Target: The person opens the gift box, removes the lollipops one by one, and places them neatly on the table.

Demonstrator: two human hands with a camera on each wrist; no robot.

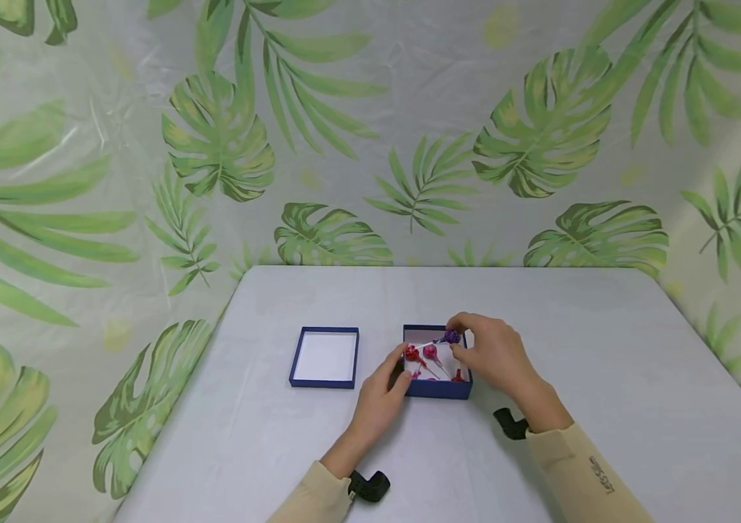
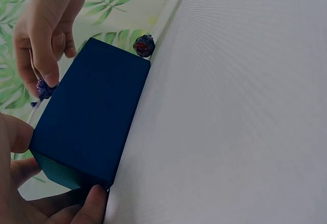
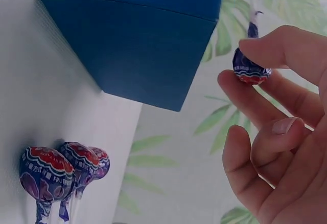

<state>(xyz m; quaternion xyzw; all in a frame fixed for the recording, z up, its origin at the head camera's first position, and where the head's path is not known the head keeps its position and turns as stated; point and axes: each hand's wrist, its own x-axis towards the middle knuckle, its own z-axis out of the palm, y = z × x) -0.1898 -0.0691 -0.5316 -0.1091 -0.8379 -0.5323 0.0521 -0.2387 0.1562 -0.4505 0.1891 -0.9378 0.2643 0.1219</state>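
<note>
A dark blue open box (image 1: pixel 439 390) stands on the white table, with several red and pink lollipops (image 1: pixel 431 352) inside. My left hand (image 1: pixel 378 399) grips the box at its left side; in the left wrist view, thumb and fingers (image 2: pixel 93 203) lie about its edges. Over the box's right side, my right hand (image 1: pixel 497 352) pinches a purple-wrapped lollipop (image 1: pixel 452 336) by its head between thumb and fingers. Its white stick points left across the box. In the right wrist view, more purple lollipops (image 3: pixel 47 174) lie on the table beside the box, hidden behind my right hand in the head view.
A shallow blue-rimmed lid (image 1: pixel 325 356) with a white inside lies to the left of the box. Behind the white table (image 1: pixel 540 305) hangs a leaf-patterned sheet (image 1: pixel 423 109). Each wrist carries a black camera mount (image 1: pixel 370 487).
</note>
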